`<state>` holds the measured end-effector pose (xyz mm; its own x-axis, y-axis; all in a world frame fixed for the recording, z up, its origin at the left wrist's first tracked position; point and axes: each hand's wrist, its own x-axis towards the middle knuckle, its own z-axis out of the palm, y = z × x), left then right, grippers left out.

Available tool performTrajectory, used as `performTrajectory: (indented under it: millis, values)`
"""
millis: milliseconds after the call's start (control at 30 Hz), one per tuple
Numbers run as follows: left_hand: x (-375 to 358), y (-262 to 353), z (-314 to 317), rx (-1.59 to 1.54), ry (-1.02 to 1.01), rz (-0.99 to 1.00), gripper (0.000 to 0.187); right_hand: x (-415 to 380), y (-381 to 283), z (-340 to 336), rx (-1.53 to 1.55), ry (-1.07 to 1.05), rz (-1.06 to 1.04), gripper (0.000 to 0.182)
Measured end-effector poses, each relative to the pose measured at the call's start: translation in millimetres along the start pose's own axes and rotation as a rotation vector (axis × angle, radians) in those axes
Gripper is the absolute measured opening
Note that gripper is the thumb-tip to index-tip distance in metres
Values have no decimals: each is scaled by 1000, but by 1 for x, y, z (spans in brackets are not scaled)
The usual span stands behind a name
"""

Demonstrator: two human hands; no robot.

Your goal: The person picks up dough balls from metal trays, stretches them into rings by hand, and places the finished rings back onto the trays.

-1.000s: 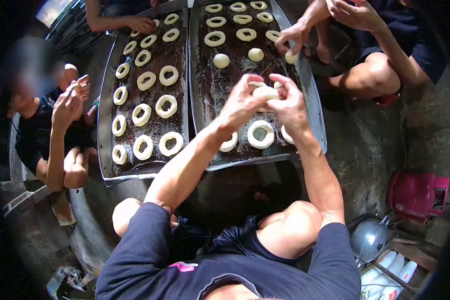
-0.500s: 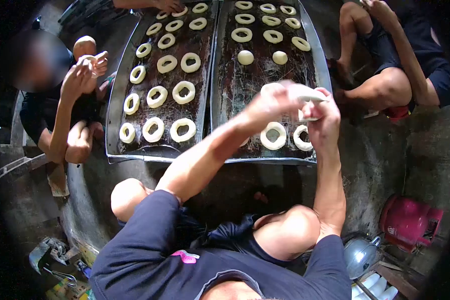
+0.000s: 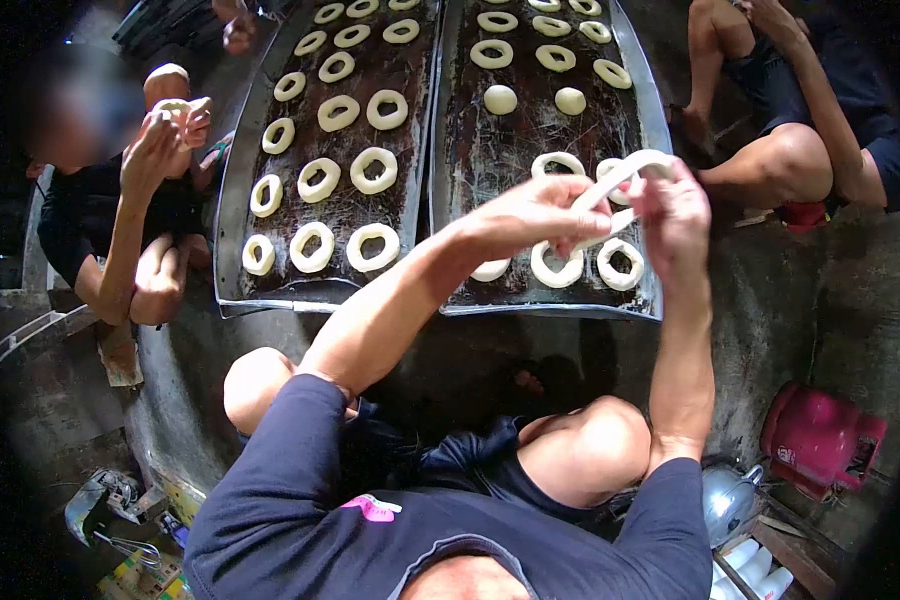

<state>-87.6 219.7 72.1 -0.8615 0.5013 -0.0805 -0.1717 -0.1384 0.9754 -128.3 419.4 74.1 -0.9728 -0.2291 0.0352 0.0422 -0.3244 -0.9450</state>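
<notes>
A dough ring point(image 3: 610, 181) hangs between the person's hands at centre right of the frame, above the near part of the right tray point(image 3: 530, 140). It is drawn out into a long loop, its long axis slanting from lower left to upper right. The left hand point(image 3: 540, 212) has its fingers curled closed on the lower-left end; the right hand point(image 3: 674, 205), somewhat blurred, has its fingers bent closed round the upper-right end. Rings in the tray lie beneath and just below the hands, and two dough balls point(image 3: 500, 99) sit above them, upper centre. More rings fill the left tray point(image 3: 270, 307). The pink shirt mark point(image 3: 372, 508), lower centre, bears lettering too small to read, as does the pale label on the pink cylinder point(image 3: 825, 440), lower right. At upper left, a co-worker point(image 3: 153, 150) holds dough in raised hands.
</notes>
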Motion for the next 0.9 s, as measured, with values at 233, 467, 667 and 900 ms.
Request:
performTrajectory:
  millis: [233, 467, 667, 900]
  values:
    - [-32, -8, -50, -292, 433, 148, 9, 17, 8, 10, -91, -243, 264, 16]
    - [9, -57, -78, -70, 793, -230, 26, 80, 113, 57, -365, -56, 481, 29]
    - [-6, -49, -86, 11, 698, -269, 76, 95, 145, 56, -1254, -231, 14, 42]
    - [-56, -16, -92, -3, 717, 28, 72, 174, 135, 55, -1281, -33, 1, 43]
